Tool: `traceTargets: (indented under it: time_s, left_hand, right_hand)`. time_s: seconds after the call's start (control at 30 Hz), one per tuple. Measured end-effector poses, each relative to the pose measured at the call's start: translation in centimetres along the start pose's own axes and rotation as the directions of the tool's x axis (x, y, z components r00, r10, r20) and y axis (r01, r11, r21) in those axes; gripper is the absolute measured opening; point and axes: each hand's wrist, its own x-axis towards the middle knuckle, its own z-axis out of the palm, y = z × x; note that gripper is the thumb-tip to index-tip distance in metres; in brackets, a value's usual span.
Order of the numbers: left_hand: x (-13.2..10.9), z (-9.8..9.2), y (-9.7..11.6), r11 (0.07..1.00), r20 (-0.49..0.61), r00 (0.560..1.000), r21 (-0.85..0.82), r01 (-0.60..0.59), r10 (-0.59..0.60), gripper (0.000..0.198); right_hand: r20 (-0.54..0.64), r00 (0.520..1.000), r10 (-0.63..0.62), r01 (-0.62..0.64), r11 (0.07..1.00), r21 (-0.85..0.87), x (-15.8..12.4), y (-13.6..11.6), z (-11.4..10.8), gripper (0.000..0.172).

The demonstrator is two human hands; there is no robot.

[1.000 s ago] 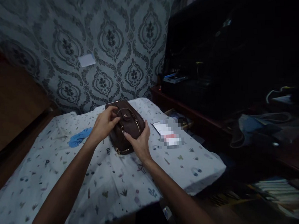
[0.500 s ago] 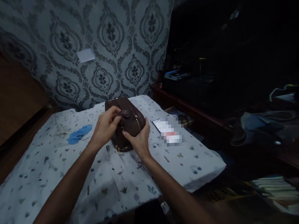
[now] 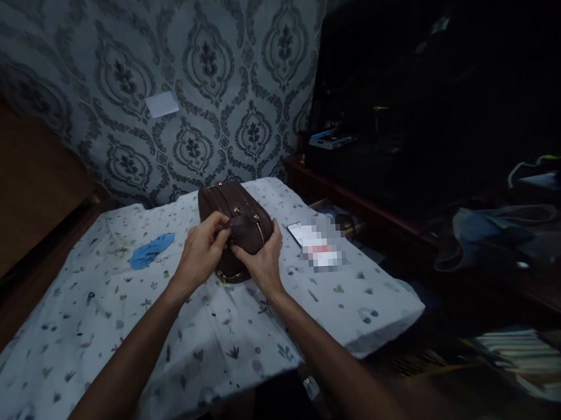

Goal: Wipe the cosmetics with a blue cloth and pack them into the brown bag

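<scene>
A dark brown zippered bag [image 3: 226,194] lies on the patterned white sheet, its gold zippers showing along the edges. Fingers and thumb of my left hand [image 3: 202,245] pinch the bag's short brown strap [image 3: 242,227] near its close side. On the strap's far side a small metal stud [image 3: 236,210] shows on top of the bag. My right hand [image 3: 267,258] is wrapped round the near right corner of the bag, thumb on the front and fingers along the side.
Left of the bag lies a crumpled blue cloth-like piece [image 3: 151,250]. A phone [image 3: 295,232] with a lit, blurred screen rests to the right. Beyond the sheet's right edge stand a dark cabinet [image 3: 302,177] and a stack of papers or books [image 3: 523,354]. The patterned wall [image 3: 206,57] rises behind.
My left hand has drawn the strap a little toward me and down, so the metal stud on the bag now shows. My right hand stays on the bag's corner.
</scene>
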Motion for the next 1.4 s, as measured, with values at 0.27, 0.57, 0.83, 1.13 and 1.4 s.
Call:
traceTargets:
  time_s: [0.27, 0.57, 0.83, 1.13, 1.4]
  left_hand:
    - [0.2, 0.0, -1.2, 0.990, 0.051, 0.998, -0.141, 0.029, -0.022, 0.011]
    - [1.0, 0.0, -1.3, 0.920, 0.090, 0.989, -0.366, 0.142, -0.117, 0.021]
    - [0.5, -0.1, -1.1, 0.941, 0.121, 0.989, -0.316, 0.121, -0.087, 0.020]
    - [-0.3, -0.1, -0.3, 0.990, -0.034, 0.999, -0.140, 0.023, -0.028, 0.010]
    - [-1.0, 0.3, 0.0, 0.999, -0.104, 0.995, 0.048, 0.000, 0.005, 0.008]
  right_hand:
    - [0.153, 0.988, 0.023, -0.042, 0.991, 0.125, 0.2, 0.7, -1.5, 0.126]
    - [0.239, 0.968, -0.070, 0.022, 0.980, 0.199, 0.0, 1.8, -2.7, 0.118]
    - [0.138, 0.986, -0.092, 0.067, 0.983, 0.174, -0.1, 1.7, -1.9, 0.112]
    - [0.254, 0.964, -0.080, 0.021, 0.974, 0.227, 0.1, 1.7, -3.1, 0.115]
    - [0.184, 0.978, -0.096, 0.063, 0.983, 0.174, -0.2, 1.6, -2.6, 0.108]
